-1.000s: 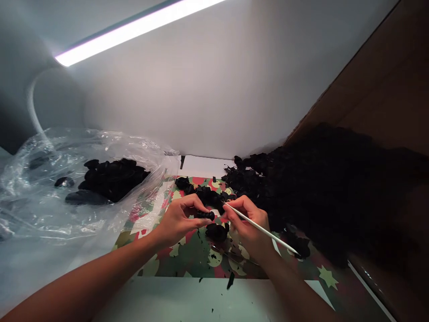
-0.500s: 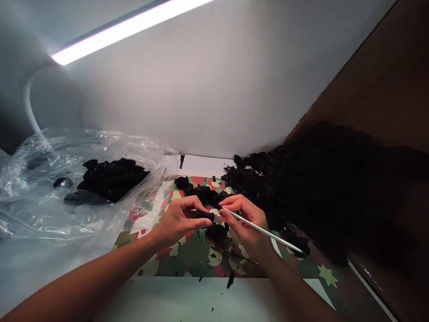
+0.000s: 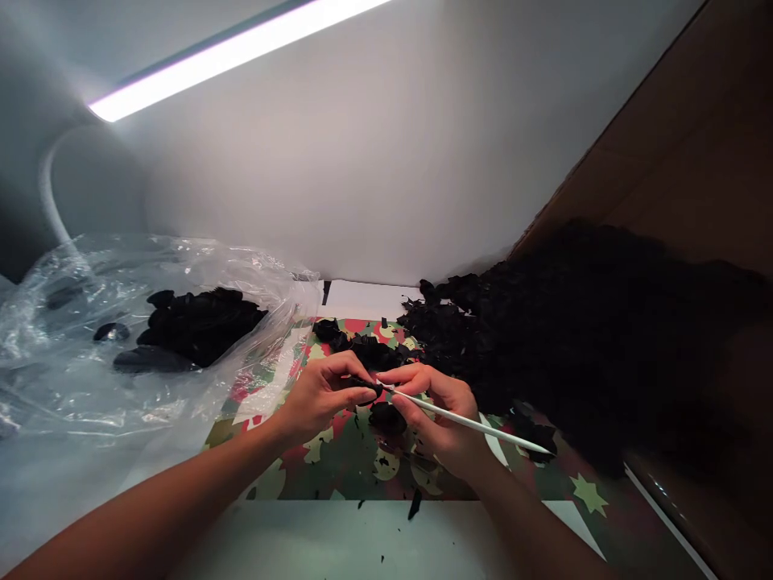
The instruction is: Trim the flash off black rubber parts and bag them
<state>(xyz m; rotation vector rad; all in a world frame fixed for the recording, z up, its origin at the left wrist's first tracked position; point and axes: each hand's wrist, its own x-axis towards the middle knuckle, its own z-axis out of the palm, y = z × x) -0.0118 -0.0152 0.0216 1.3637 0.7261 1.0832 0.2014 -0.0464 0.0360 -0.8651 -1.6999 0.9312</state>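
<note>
My left hand (image 3: 320, 396) pinches a small black rolled piece (image 3: 369, 388) between thumb and fingertips above a camouflage-patterned sheet (image 3: 344, 459). My right hand (image 3: 438, 419) grips a thin white stick (image 3: 477, 424) like a pen, its tip touching the black piece where the two hands meet. Another black piece (image 3: 386, 417) lies on the sheet just under the hands. A row of similar black pieces (image 3: 356, 342) sits a little farther back.
A large heap of black scraps (image 3: 573, 330) fills the right side against a brown board (image 3: 694, 161). At left, a clear plastic bag (image 3: 90, 354) holds more black pieces (image 3: 199, 322). A white wall with a lit lamp bar (image 3: 235, 52) stands behind. Black crumbs dot the near table.
My right hand moved left toward my left hand, bringing the stick's tip onto the black piece. The left hand stayed nearly still.
</note>
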